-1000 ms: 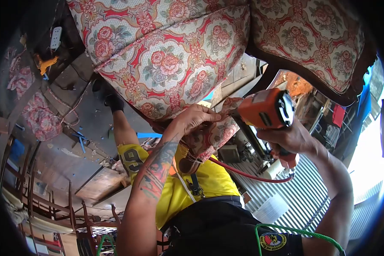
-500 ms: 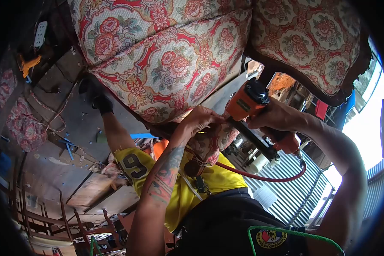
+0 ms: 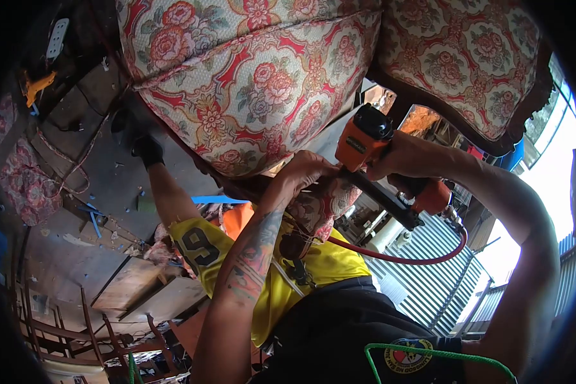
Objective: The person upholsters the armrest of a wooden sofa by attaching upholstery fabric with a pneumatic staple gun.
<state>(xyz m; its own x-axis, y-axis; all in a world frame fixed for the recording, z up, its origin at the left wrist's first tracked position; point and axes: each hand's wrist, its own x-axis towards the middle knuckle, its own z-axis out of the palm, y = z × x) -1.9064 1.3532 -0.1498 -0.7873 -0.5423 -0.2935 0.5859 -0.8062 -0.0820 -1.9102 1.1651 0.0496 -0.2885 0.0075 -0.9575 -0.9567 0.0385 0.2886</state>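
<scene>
My right hand (image 3: 406,155) is wrapped round the grip of an orange and black air staple gun (image 3: 360,148), with a red hose (image 3: 403,261) running from its handle end. The gun's nose meets a small piece of floral upholstery fabric (image 3: 323,208) beside my left hand (image 3: 308,171). My left fingers are pinched together at the upper edge of that fabric, close to the gun; the exact contact is partly hidden. Just beyond them bulges a large cushioned seat (image 3: 262,96) covered in red and cream floral cloth.
A padded chair back (image 3: 461,64) with a dark carved frame stands at the upper right. On the left floor lie fabric scraps (image 3: 29,185), blue strips and an orange tool (image 3: 40,88). Wooden chair frames (image 3: 89,333) are at lower left. Corrugated metal (image 3: 445,275) is at right.
The view has shifted slightly. The staple gun has moved a little up and left, staying beside my left hand. Both grips look the same.
</scene>
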